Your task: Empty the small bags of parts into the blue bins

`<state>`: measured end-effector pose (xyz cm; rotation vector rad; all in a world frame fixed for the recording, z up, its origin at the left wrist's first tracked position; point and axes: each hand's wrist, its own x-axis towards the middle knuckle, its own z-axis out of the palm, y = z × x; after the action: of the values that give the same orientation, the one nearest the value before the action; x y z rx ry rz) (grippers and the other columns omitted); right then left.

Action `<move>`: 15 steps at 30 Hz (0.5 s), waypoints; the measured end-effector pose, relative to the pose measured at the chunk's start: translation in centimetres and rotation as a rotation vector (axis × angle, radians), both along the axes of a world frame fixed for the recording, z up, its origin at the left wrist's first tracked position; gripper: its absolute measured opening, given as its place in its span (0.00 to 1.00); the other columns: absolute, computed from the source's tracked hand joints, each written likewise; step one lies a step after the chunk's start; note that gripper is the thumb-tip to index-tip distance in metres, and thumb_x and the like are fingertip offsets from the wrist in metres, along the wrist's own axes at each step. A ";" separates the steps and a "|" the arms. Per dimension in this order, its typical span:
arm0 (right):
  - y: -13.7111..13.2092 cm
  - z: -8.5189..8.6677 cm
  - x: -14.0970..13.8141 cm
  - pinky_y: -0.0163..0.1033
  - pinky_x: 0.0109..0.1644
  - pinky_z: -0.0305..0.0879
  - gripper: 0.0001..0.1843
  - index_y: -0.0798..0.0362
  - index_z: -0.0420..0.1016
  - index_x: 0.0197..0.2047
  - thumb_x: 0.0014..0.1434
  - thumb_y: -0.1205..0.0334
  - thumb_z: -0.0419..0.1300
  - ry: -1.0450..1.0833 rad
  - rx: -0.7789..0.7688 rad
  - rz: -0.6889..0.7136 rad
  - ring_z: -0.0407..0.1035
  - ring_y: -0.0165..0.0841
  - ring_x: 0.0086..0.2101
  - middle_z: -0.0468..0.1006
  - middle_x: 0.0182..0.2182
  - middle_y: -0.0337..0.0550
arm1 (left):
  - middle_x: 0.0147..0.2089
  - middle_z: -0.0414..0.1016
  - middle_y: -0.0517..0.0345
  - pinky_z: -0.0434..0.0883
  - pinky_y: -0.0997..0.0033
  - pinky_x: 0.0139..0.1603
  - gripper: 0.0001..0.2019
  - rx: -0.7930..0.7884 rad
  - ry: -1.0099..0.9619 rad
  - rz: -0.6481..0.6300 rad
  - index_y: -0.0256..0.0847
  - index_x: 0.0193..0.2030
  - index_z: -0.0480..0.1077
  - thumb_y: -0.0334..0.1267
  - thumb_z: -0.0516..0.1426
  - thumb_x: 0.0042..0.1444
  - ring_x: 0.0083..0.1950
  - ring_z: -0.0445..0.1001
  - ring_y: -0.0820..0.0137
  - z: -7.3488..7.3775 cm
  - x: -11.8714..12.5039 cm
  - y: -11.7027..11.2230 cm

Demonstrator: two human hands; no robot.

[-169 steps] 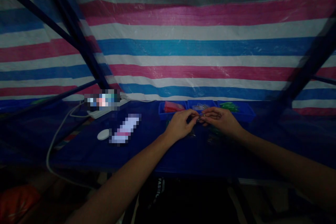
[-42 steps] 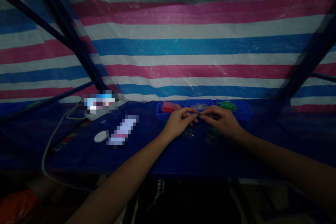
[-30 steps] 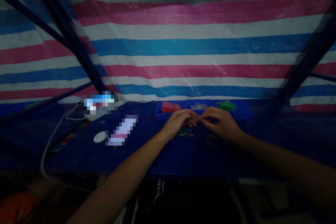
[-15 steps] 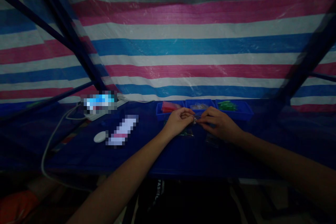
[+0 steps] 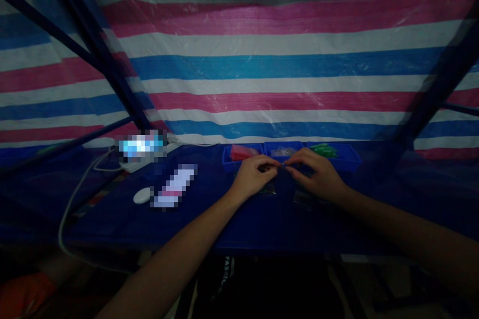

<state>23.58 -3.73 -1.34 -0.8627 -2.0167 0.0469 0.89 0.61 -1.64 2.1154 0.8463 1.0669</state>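
My left hand (image 5: pixel 256 173) and my right hand (image 5: pixel 316 172) meet fingertip to fingertip above the blue table (image 5: pixel 262 227). Both hands are closed, fingers curled towards the thumbs, around something too small and dark to make out. Just behind them stand blue trays: one with red packets (image 5: pixel 243 152), one with clear plastic pieces (image 5: pixel 281 151), partly covered by my right fingers, and one with green pieces (image 5: pixel 325 150). A small clear bag (image 5: pixel 268 189) lies below my left hand, and another dim clear bag (image 5: pixel 302 198) lies under my right hand.
On the left of the table lie a blurred-out phone-like slab (image 5: pixel 175 185) and a white round object (image 5: pixel 142 196). Behind them is a white power strip (image 5: pixel 149 158) with a cable (image 5: pixel 71 199) hanging off the edge. A striped sheet (image 5: pixel 277 70) and blue poles surround the table.
The silvery small thing between my fingertips no longer shows plainly. My fingers have shifted slightly, with the left forefinger stretched further towards the right hand.
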 end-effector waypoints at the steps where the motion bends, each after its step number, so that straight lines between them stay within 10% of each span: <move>1: 0.0 0.0 0.0 0.52 0.48 0.73 0.10 0.45 0.78 0.50 0.66 0.59 0.63 0.028 -0.004 -0.019 0.75 0.43 0.44 0.81 0.43 0.47 | 0.43 0.82 0.52 0.74 0.66 0.46 0.10 0.008 -0.004 -0.017 0.42 0.45 0.82 0.35 0.60 0.59 0.42 0.79 0.66 0.1 0.1 -0.2; 15: 0.8 -1.2 0.2 0.49 0.50 0.77 0.19 0.49 0.78 0.54 0.61 0.56 0.69 0.249 -0.348 0.066 0.80 0.40 0.42 0.85 0.42 0.45 | 0.42 0.85 0.55 0.70 0.65 0.46 0.17 0.043 -0.030 0.007 0.42 0.55 0.71 0.36 0.64 0.59 0.41 0.81 0.66 0.7 0.5 -1.2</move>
<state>23.77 -2.90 -2.54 -0.9522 -1.8275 0.5305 1.42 -0.62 -0.92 2.1279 0.8235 1.1271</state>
